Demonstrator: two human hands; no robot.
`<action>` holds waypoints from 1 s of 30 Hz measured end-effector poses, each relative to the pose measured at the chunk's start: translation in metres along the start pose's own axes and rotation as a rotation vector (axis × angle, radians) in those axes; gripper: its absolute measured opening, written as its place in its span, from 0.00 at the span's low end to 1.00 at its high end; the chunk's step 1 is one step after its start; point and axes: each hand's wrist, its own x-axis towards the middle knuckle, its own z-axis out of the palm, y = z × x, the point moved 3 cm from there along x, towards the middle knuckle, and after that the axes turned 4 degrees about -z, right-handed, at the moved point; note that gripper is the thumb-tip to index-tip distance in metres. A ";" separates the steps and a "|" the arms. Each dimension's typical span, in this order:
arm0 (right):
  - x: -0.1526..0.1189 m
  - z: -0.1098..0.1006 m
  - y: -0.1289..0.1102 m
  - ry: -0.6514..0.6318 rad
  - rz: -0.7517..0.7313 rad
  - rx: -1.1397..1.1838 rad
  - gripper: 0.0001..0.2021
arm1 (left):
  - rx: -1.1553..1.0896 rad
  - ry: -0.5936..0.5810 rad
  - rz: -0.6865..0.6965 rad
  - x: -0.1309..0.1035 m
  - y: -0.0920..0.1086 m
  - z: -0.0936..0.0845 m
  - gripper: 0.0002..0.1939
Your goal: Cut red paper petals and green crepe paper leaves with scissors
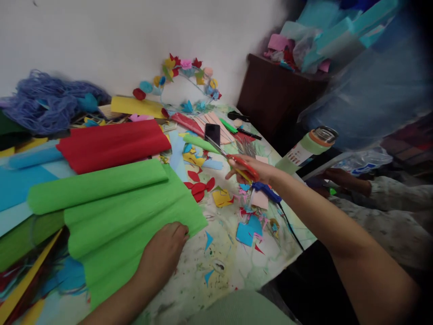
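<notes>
My right hand [265, 171] grips orange-handled scissors [248, 167]; my left hand [164, 250] touches green crepe paper [131, 221], hold unclear from here.

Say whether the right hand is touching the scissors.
Touching: the head view shows the right hand holding the scissors, its fingers wrapped about the red and yellow handles.

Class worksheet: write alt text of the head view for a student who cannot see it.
A person's right hand holds orange-handled scissors above a table strewn with paper scraps, while the left hand rests on a partly rolled green sheet. Beyond are a red sheet and, by the wall, a flower-decorated hoop.
</notes>
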 end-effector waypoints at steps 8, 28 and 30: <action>-0.007 0.017 0.003 -0.002 -0.034 -0.440 0.45 | -0.027 0.001 -0.008 0.002 -0.002 -0.002 0.14; -0.030 0.050 0.008 -0.014 -0.238 -1.154 0.46 | -0.112 0.084 0.109 -0.003 -0.009 0.011 0.26; -0.035 0.054 0.011 -0.032 -0.276 -1.152 0.36 | -0.159 0.102 0.071 -0.002 -0.008 0.008 0.20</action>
